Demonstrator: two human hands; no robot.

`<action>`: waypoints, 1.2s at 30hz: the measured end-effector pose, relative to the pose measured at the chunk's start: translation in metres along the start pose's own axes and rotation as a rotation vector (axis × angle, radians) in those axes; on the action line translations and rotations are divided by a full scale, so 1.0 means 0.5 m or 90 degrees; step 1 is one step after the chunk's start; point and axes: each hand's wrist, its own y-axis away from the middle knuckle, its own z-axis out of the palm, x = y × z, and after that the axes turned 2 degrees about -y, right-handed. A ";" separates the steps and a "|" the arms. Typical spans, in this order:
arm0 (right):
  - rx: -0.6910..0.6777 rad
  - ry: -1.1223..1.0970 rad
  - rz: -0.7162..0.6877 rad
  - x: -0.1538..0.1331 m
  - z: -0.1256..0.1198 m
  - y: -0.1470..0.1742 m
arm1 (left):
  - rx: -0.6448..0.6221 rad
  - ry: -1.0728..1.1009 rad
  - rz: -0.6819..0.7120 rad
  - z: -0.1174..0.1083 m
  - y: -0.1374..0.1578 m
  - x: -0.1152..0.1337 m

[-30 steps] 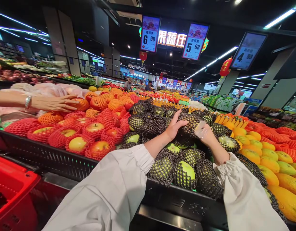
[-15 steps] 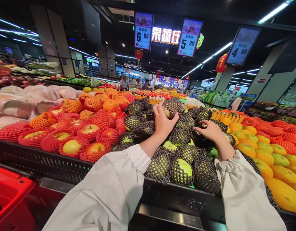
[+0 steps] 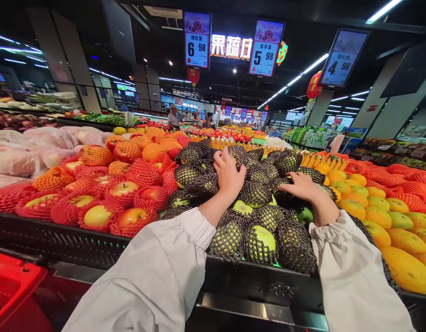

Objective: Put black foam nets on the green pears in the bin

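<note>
Reaching over the green apple pile [image 3: 263, 237], both hands are apart. Left hand [image 3: 230, 177] is at one black-netted apple [image 3: 239, 156] on the pile's far side, thumb and fingers spread in a C; can't tell if it grips or only touches. Right hand [image 3: 299, 186] is over the pile's right part, fingers loosely bent away from thumb, nothing seen in it. Red apples [image 3: 124, 191] left of the pile, oranges [image 3: 382, 212] right of it, red basket [image 3: 15, 286] in front and to the left, contents mostly out of view.

Progress, my read: apple is down among the others or nearly, release not clear; what's left can't be told.

Vs half a second ago: apple sits lower, less of it shows. Vs one second ago: hands no longer together on an apple; another person's hand at the red apples is gone.
</note>
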 end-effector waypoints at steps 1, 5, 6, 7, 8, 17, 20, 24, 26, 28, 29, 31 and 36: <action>-0.022 0.007 -0.005 0.000 -0.001 0.002 | -0.001 -0.010 -0.001 -0.001 0.000 0.000; -0.087 0.039 -0.061 -0.007 0.004 0.008 | -0.019 -0.040 0.024 -0.004 0.001 0.000; -0.090 0.047 -0.070 -0.009 0.006 0.009 | -0.026 -0.043 0.035 -0.006 0.001 0.000; -0.092 0.055 -0.075 -0.012 0.007 0.010 | -0.034 -0.048 0.046 -0.007 0.002 0.001; -0.094 0.062 -0.079 -0.015 0.009 0.010 | -0.041 -0.054 0.054 -0.009 0.002 0.001; -0.024 0.027 -0.110 -0.004 0.026 -0.009 | -0.066 -0.094 0.047 -0.009 -0.005 -0.005; -0.015 -0.002 -0.092 0.001 0.023 -0.011 | -0.041 -0.111 0.031 -0.008 -0.009 -0.004; 0.075 -0.075 0.009 -0.011 -0.004 0.005 | -0.036 -0.124 0.013 -0.007 -0.015 -0.006; 0.199 -0.147 0.085 -0.018 -0.023 0.018 | -0.036 -0.135 -0.002 -0.007 -0.018 -0.009; 0.336 -0.220 0.154 -0.020 -0.041 0.030 | -0.033 -0.145 -0.013 -0.007 -0.021 -0.013; 0.397 -0.256 0.181 -0.019 -0.049 0.035 | -0.034 -0.147 -0.019 -0.006 -0.022 -0.014; 0.491 -0.331 0.218 -0.011 -0.059 0.038 | -0.044 -0.145 -0.032 -0.003 -0.025 -0.019; 0.603 -0.570 0.221 0.026 -0.055 0.009 | -0.118 -0.128 -0.078 0.018 -0.027 -0.029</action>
